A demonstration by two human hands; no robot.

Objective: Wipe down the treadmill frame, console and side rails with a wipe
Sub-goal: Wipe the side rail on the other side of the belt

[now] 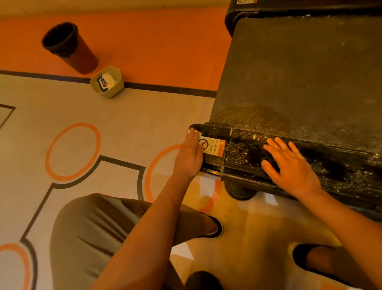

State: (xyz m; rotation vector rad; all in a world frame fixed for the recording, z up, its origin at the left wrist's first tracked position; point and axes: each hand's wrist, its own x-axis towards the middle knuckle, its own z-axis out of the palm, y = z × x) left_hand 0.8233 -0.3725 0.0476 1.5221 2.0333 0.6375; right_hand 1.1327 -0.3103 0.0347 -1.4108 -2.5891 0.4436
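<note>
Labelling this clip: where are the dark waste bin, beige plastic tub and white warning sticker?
Dark waste bin (82, 57), head view, side wall.
Beige plastic tub (112, 92), head view, front wall.
White warning sticker (214, 147), head view, printed text.

Dim warm orange cast, soft focus, wide-angle bending at edges

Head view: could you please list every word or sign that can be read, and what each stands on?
"WARNING": orange strip of the sticker on the end cap.
"NO STEPPING ON SURFACE": same sticker, beside a crossed-out circle.
Print on the wipes pack in the tub: too small to read.
The label at the top edge: cut off, unreadable.
</note>
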